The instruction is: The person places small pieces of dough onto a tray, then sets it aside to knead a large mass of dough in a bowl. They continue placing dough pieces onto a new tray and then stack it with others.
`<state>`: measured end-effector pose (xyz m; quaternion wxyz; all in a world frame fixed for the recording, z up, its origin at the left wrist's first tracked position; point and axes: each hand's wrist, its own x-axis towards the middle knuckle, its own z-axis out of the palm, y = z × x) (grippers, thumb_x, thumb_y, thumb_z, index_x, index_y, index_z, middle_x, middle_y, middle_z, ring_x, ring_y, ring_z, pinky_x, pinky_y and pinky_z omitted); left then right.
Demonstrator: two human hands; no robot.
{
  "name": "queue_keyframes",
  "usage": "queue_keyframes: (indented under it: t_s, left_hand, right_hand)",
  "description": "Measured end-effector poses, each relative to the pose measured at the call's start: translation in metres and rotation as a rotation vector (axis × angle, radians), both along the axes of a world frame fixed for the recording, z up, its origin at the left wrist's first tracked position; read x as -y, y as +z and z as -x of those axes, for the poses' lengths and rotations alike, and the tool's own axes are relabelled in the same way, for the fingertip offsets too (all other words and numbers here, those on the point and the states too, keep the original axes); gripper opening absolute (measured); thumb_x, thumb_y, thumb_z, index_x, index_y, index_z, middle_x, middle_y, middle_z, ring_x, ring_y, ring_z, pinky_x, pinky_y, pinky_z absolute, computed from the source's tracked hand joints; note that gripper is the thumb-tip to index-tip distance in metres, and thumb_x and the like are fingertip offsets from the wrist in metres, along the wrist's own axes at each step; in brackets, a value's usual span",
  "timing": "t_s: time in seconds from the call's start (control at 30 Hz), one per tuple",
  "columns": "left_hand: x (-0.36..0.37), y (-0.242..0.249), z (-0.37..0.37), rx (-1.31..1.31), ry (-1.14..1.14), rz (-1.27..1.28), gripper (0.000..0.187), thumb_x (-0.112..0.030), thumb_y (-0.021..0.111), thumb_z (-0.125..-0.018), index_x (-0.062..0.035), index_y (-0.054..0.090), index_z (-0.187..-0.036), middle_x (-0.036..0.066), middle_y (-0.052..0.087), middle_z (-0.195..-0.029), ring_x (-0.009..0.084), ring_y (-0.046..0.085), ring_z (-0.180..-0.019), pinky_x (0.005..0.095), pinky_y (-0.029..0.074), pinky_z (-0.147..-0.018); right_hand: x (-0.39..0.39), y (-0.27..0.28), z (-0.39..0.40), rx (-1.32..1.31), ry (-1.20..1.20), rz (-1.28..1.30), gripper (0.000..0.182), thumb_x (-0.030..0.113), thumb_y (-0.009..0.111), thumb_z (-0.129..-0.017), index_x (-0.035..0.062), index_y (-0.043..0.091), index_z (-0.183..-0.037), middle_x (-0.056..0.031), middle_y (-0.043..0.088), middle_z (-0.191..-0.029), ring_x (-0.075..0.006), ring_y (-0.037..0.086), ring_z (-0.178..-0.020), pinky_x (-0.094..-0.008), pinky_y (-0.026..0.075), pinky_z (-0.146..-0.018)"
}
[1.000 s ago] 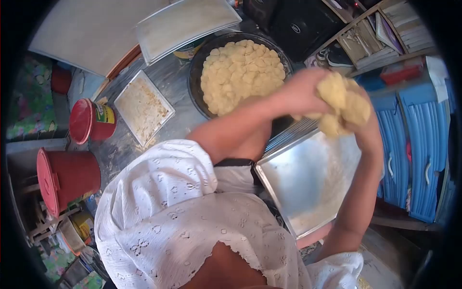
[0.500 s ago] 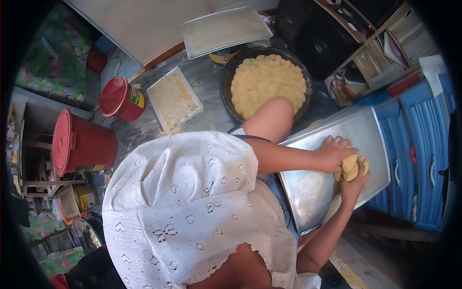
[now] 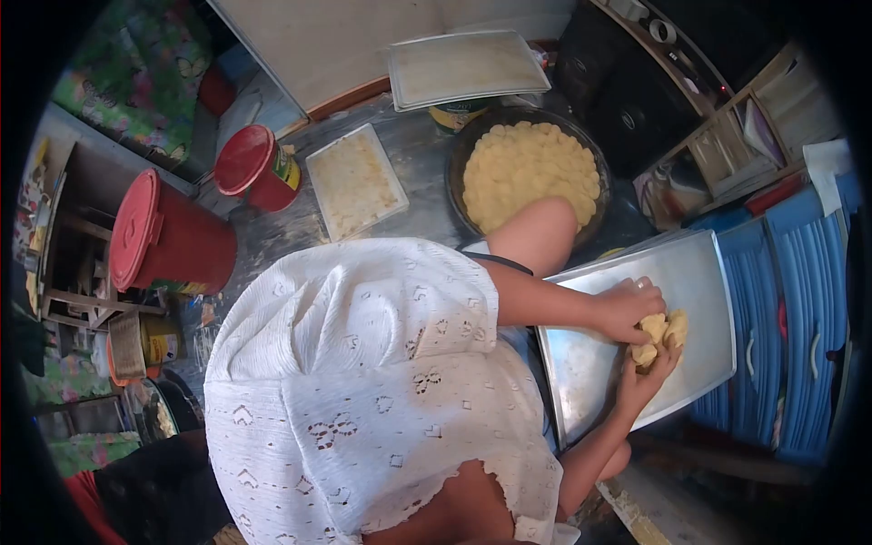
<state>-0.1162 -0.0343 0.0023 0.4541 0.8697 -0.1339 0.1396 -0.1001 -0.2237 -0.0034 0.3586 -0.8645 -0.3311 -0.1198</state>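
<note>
Pale yellow dough in several lumps is held between my two hands above a shiny metal baking tray. My left hand, with a ring on one finger, grips the dough from above, its thumb pressed along the near lump. From below, my right hand cups the same dough with bent fingers around it. Another lump bulges out on the far side between the fingertips. Parts of the dough are hidden by the fingers. The tray lies tilted across my lap.
A wide dark basin full of rounded dough pieces stands beyond my knee. Flat trays rest on a tub, and a crusted tray lies on the floor. Red lidded buckets stand left; blue drawers stand right.
The view has shifted, so the room appears farther right and lower. My hands have turned slightly around the dough, and its lumps now show more between the fingers.
</note>
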Motion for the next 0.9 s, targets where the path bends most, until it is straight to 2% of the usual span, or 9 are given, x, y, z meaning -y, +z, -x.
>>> queue_keyframes:
  t_s: [0.27,0.37,0.5,0.57,0.63,0.7,0.73,0.77,0.9]
  left_hand:
    - [0.004,-0.021,0.010,0.181,0.098,-0.073,0.055,-0.032,0.069,-0.069,-0.0075,0.052,-0.116,0.013,0.047,-0.120,0.0338,0.039,-0.118,0.0452,0.033,-0.092]
    - [0.007,-0.030,0.018,0.200,0.026,-0.051,0.055,-0.029,0.069,-0.071,-0.0068,0.053,-0.119,0.017,0.041,-0.135,0.0378,0.029,-0.133,0.0492,0.024,-0.106]
    - [0.001,-0.040,0.042,0.315,0.015,-0.314,0.048,-0.029,0.065,-0.080,-0.0165,0.054,-0.125,0.013,0.034,-0.145,0.0346,0.025,-0.138,0.0538,0.024,-0.105]
    - [-0.002,-0.038,0.053,0.265,0.008,-0.359,0.049,-0.027,0.066,-0.079,-0.0167,0.054,-0.125,0.013,0.032,-0.146,0.0339,0.020,-0.140,0.0563,0.020,-0.106]
    - [-0.008,-0.030,0.057,0.236,-0.048,-0.294,0.050,-0.025,0.067,-0.077,-0.0147,0.055,-0.124,0.014,0.035,-0.142,0.0338,0.023,-0.138,0.0535,0.021,-0.106]
    - [-0.007,-0.023,0.052,0.191,0.010,-0.081,0.052,-0.023,0.068,-0.075,-0.0115,0.054,-0.124,0.014,0.042,-0.132,0.0336,0.032,-0.129,0.0509,0.025,-0.103]
    - [-0.009,-0.007,0.046,0.100,0.035,-0.072,0.055,-0.021,0.068,-0.073,-0.0090,0.053,-0.125,0.012,0.047,-0.121,0.0329,0.038,-0.118,0.0464,0.029,-0.098]
    - [-0.009,0.009,0.038,0.088,0.088,-0.069,0.053,-0.019,0.067,-0.074,-0.0070,0.053,-0.124,0.013,0.050,-0.112,0.0321,0.044,-0.109,0.0422,0.035,-0.094]
    - [-0.009,0.039,-0.037,0.109,0.153,0.270,0.041,-0.015,0.064,-0.078,-0.0042,0.057,-0.117,0.016,0.053,-0.104,0.0308,0.055,-0.094,0.0372,0.045,-0.082]
  right_hand:
    - [-0.009,-0.004,0.013,0.154,-0.052,0.106,0.053,0.016,0.070,-0.076,0.0003,0.049,-0.122,-0.0222,0.037,-0.139,-0.0423,0.026,-0.134,-0.0500,0.020,-0.109]
    - [0.003,-0.004,0.022,0.013,0.061,0.086,0.053,0.021,0.073,-0.075,0.0013,0.052,-0.119,-0.0223,0.034,-0.141,-0.0422,0.027,-0.132,-0.0503,0.021,-0.108]
    - [0.001,-0.010,0.046,0.054,0.032,0.178,0.048,0.027,0.075,-0.072,0.0015,0.056,-0.108,-0.0219,0.035,-0.141,-0.0421,0.024,-0.133,-0.0523,0.018,-0.108]
    - [0.002,-0.007,0.053,-0.018,0.005,0.193,0.050,0.029,0.077,-0.069,0.0043,0.057,-0.107,-0.0194,0.034,-0.143,-0.0421,0.021,-0.135,-0.0595,0.011,-0.108]
    - [0.006,0.001,0.056,-0.033,-0.040,0.266,0.045,0.023,0.077,-0.068,0.0045,0.060,-0.106,-0.0175,0.036,-0.142,-0.0393,0.024,-0.136,-0.0544,0.016,-0.109]
    - [0.010,-0.002,0.051,-0.227,-0.022,-0.165,0.040,0.011,0.075,-0.066,0.0044,0.063,-0.104,-0.0147,0.043,-0.133,-0.0348,0.036,-0.129,-0.0452,0.028,-0.106]
    - [0.008,0.006,0.047,-0.381,-0.099,-0.392,0.038,0.003,0.072,-0.066,0.0034,0.063,-0.102,-0.0114,0.050,-0.118,-0.0288,0.047,-0.116,-0.0344,0.039,-0.098]
    - [0.010,0.015,0.036,-0.237,-0.169,-0.331,0.038,0.000,0.070,-0.067,0.0007,0.060,-0.104,-0.0093,0.053,-0.110,-0.0243,0.052,-0.107,-0.0320,0.042,-0.092]
    - [0.006,0.050,-0.031,-0.361,-0.375,-0.750,0.042,0.012,0.073,-0.078,-0.0012,0.049,-0.110,-0.0140,0.058,-0.098,-0.0193,0.059,-0.087,-0.0268,0.048,-0.076]
